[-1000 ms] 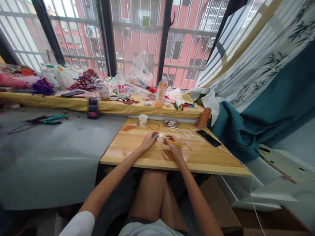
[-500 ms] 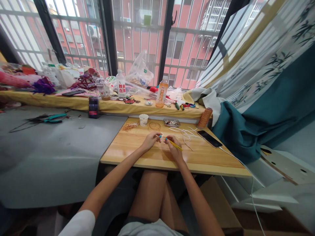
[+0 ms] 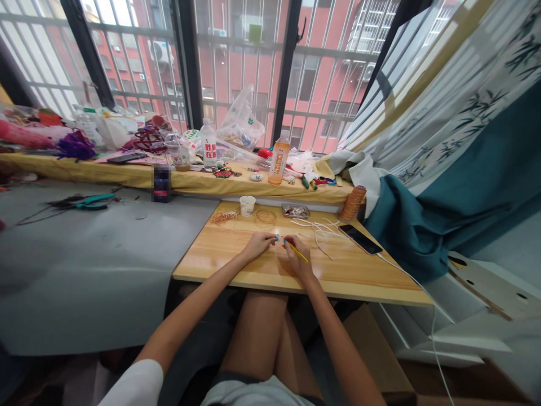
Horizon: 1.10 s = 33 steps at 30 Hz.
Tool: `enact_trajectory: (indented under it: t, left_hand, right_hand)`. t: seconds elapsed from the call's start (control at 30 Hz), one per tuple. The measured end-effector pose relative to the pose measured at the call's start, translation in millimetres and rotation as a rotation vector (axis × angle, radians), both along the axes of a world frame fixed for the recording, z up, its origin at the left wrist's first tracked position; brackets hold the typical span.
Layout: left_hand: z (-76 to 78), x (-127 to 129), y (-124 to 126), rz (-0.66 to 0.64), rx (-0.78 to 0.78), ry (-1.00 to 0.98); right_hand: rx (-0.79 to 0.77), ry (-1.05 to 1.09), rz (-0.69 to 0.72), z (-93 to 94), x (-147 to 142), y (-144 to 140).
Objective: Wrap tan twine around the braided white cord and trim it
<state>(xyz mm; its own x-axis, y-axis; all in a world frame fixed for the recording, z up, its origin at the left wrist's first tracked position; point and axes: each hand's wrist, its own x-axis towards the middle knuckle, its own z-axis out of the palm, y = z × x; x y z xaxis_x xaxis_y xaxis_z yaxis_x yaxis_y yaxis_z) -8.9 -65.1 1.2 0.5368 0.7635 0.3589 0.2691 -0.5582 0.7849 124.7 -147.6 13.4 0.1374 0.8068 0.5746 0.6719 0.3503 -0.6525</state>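
Note:
My right hand (image 3: 300, 255) is closed around a thin yellow pencil-like tool (image 3: 301, 254), its back end slanting down to the right. The tool's tip is too small to make out. Just to its left, my left hand (image 3: 260, 245) is pinched shut on something small and whitish (image 3: 279, 237), whose kind I cannot make out. Both hands have blue nails and meet fingertip to fingertip above the wooden board (image 3: 236, 265), a narrow gap between them.
Along the board's back stand a paper cup (image 3: 247, 206), a coil of thin cord (image 3: 266, 217), a clear box of small pieces (image 3: 295, 211) and a brown thread spool (image 3: 352, 203). White cords (image 3: 323, 229) and a phone (image 3: 360, 239) lie right. Pliers (image 3: 95, 201) rest left.
The yellow tool has turned in my right hand, so less of it shows. My left fingers have closed together and dipped slightly. Both hands stay in nearly the same place.

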Motion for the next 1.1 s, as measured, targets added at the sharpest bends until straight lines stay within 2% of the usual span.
enact_trajectory:
  t: [0.13,0.33,0.53,0.6,0.73,0.87,1.0,1.03,1.1]
  left_hand:
    - [-2.7,-1,2,0.004,-0.013,-0.012]
    - [-5.5,0,3,-0.024,-0.046,-0.026]
    - [-4.1,-1,3,0.009,0.059,0.024]
    - [-4.4,0,4,0.004,0.082,0.017]
    - [-7.5,3,5,0.013,0.002,0.036]
    - [-7.7,5,4,0.008,-0.009,0.115]
    - [-2.9,0,5,0.116,0.148,0.078]
    - [-1.7,-3,5,0.119,0.202,0.076]
    - [0.0,-7,6,0.039,0.285,0.115]
  right_hand:
    - [-0.012,-0.061,0.070,-1.3,-1,1]
    - [-0.021,-0.095,0.085,-3.9,-1,3]
    - [-0.012,-0.082,0.139,-2.3,0,3]
    - [0.001,-0.057,0.096,-2.0,1,3]
    - [0.051,0.048,-0.087,-2.2,3,2]
    - [0.101,0.093,-0.177,-1.1,4,0]
    - [0.134,0.173,-0.293,0.7,6,0]
    - [0.134,0.205,-0.312,0.9,7,0]
    - [0.110,0.287,-0.296,0.5,8,0]
